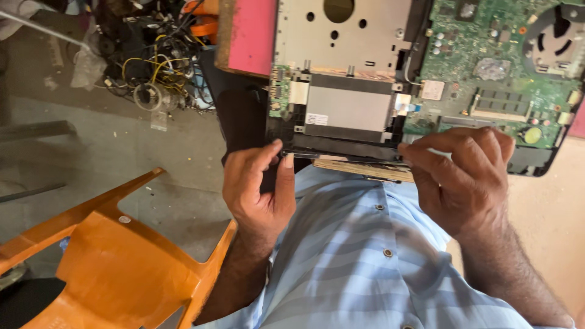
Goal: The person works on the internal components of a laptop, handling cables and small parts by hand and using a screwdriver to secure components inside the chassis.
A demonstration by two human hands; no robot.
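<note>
Opened black laptop base (426,85), bottom cover off, green circuit board and silver rectangular drive bay exposed, lying on pink-topped wooden table (250,36), near edge overhanging toward light-blue striped shirt (359,262). Left hand (259,186) pinching near-left corner of base, thumb and fingers closed on black edge. Right hand (463,176) gripping near edge further right, fingers curled over rim below board. Orange plastic chair (122,262) to left on grey floor; tangled heap of wires (152,61) beyond.
</note>
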